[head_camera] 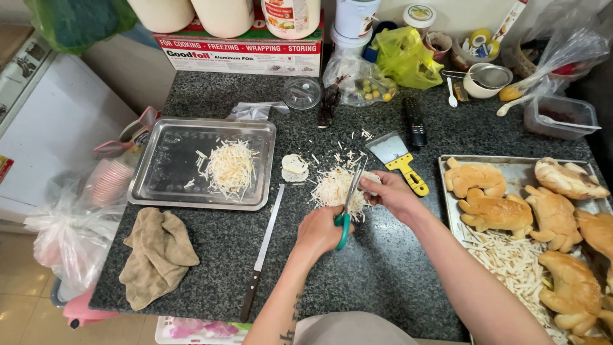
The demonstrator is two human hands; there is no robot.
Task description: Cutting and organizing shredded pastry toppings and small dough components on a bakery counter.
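On a dark speckled worktop [383, 268], the left hand [319, 231] has its fingers closed through the green handles of a pair of scissors [347, 204], blades pointing away. Just beyond, the right hand [391, 195] pinches a small pale slice [370, 179] at the blades, fingers closed on it. Both hands work over a pile of pale shreds [332, 188]. A long knife [262, 252] lies to the left, beside a crumpled brown cloth [156, 254]. Farther left, a metal tray [163, 185] holds more shreds. At right, a baking tray [511, 167] carries golden animal-shaped breads [495, 214].
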